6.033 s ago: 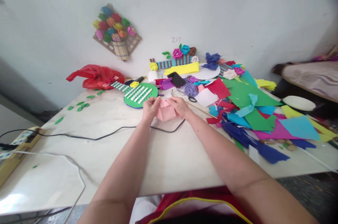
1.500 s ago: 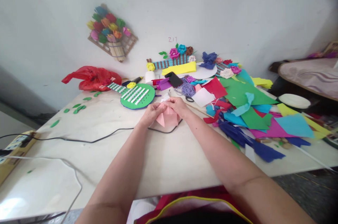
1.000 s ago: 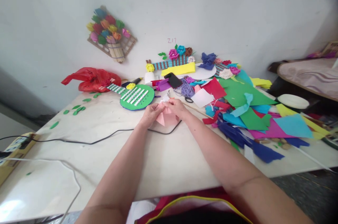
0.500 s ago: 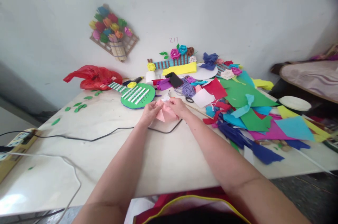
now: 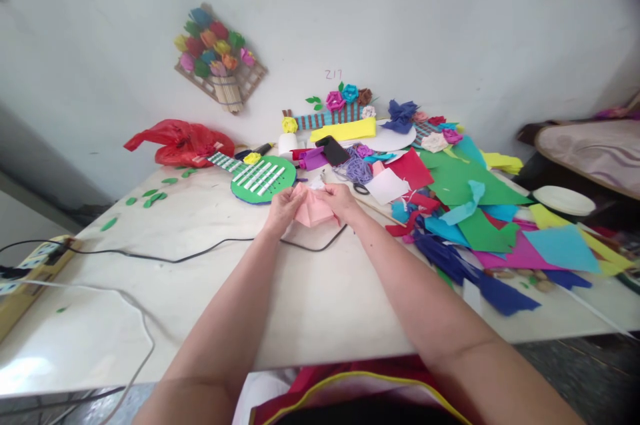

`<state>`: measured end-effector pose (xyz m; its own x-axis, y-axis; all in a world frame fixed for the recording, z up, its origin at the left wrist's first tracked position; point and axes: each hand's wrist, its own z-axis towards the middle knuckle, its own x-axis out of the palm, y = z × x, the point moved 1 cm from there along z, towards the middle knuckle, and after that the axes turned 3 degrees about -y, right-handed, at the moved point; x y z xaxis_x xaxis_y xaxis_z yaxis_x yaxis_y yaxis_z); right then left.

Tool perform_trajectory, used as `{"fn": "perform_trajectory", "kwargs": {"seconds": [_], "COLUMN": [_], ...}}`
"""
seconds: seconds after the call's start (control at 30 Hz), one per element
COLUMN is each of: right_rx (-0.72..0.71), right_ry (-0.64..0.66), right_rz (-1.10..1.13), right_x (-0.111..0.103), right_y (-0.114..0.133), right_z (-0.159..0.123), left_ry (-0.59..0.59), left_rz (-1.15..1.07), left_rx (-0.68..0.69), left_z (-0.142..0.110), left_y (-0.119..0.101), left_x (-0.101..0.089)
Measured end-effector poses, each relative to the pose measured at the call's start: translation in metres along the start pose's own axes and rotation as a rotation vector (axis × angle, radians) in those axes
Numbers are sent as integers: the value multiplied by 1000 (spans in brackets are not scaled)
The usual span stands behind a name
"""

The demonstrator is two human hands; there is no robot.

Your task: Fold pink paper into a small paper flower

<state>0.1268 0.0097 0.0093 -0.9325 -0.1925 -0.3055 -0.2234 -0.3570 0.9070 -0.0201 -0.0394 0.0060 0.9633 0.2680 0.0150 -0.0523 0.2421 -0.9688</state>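
Observation:
A piece of folded pink paper (image 5: 314, 209) is held up over the middle of the table between my two hands. My left hand (image 5: 284, 209) pinches its left edge, and my right hand (image 5: 338, 202) grips the upper right side. Creases run down the sheet, and its lower part fans out below my fingers. Just behind it lies a small white thing (image 5: 317, 183), partly covered, whose kind I cannot make out. A green guitar-shaped craft piece (image 5: 263, 179) with white strips lies to the left of my left hand. Beyond my right hand are black-handled scissors (image 5: 361, 189).
Coloured paper sheets and scraps (image 5: 470, 178) cover the table's right side. A phone (image 5: 333, 151), purple yarn (image 5: 357, 169) and a red plastic bag (image 5: 183, 143) stand further back. A black cable (image 5: 175, 260) crosses in front of my hands from a power strip (image 5: 37, 265).
The pink paper has been turned and refolded between my fingers; its lower part now spreads wider, with a central crease. Both hands stay on it. The view has shifted slightly.

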Motion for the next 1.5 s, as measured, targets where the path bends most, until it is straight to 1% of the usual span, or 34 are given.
{"fn": "perform_trajectory", "kwargs": {"seconds": [0.1, 0.17, 0.23, 0.3, 0.37, 0.47, 0.53, 0.7, 0.77, 0.87, 0.93, 1.0, 1.07, 1.17, 1.3, 1.4, 1.5], "right_rx": [54, 116, 219, 309, 336, 306, 305, 349, 334, 318, 318, 315, 308, 308, 286, 265, 279], "right_ry": [-12, -20, 10, 83, 171, 242, 248, 223, 152, 29, -1, 21, 91, 177, 248, 261, 200], "right_rz": [146, 289, 435, 536, 577, 609, 627, 638, 631, 636, 641, 637, 634, 595, 452, 407, 391], "right_x": [1, 3, 5, 7, 10, 14, 17, 29, 32, 33, 29, 25, 19, 11, 2, -2, -1], "right_y": [-2, -3, -5, -5, -4, -1, 2, 14, 16, 14, 10, 8, 8, 11, 13, 10, 3], "right_z": [-1, -1, -1, -1, -2, -3, -5, -13, -15, -14, -11, -7, -5, -6, -7, -7, -4], "left_ry": [-52, -116, -200, -290, -378, -489, -527, -569, -558, -494, -455, -434, -362, -264, -142, -75, -41], "left_rz": [0, -15, -44, -75, -82, -63, -58, -111, -161, -286, -383, -454, -486, -454, -382, -335, -322], "left_rx": [27, 42, 57, 74, 91, 130, 152, 161, 162, 140, 93, 42, 4, -62, -152, -184, -176], "left_z": [1, 2, 3, 5, 6, 7, 7, 3, 0, -3, -2, 1, 5, 10, 11, 9, 7], "left_y": [-1, 0, 1, 2, 3, 3, 3, 0, 0, -1, 0, 2, 3, 4, 5, 5, 5], "left_x": [0, -1, -2, -3, -4, -4, -3, 2, 6, 11, 10, 7, 2, -6, -13, -14, -12]}}
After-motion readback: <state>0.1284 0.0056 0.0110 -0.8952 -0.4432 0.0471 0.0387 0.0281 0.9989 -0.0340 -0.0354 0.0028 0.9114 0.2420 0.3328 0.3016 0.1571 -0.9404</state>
